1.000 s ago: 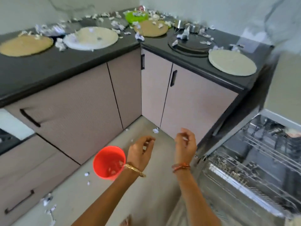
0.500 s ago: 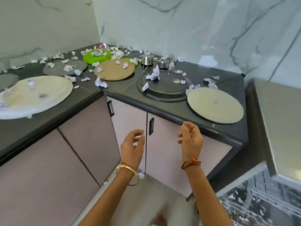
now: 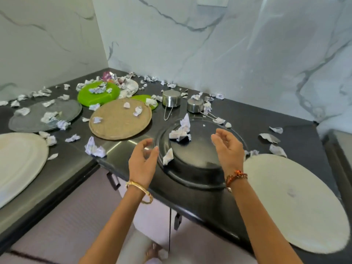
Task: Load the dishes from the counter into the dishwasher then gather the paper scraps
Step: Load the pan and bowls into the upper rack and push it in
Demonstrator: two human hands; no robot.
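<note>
My left hand (image 3: 142,164) hovers at the left rim of the black plate (image 3: 198,159), fingers loosely curved with a gap between thumb and forefinger, gripping nothing; whether a fingertip touches the rim I cannot tell. My right hand (image 3: 228,149) hangs over the plate's right side, palm turned inward, fingers relaxed and spread, also empty.

The black plate lies flat on the dark counter (image 3: 118,145) near its front edge, glossy, with crumpled paper scraps (image 3: 181,132) on its far part and one more scrap (image 3: 168,158) on its left rim.

Just right of it lies a cream round plate (image 3: 297,202); to the left, a woven tan plate (image 3: 120,119), a grey plate (image 3: 45,115), and a white plate (image 3: 19,164) at the left edge. Behind sit a green plate (image 3: 98,94) and two small steel cups (image 3: 171,99). More paper scraps are scattered across the counter back to the marble wall (image 3: 209,44).
</note>
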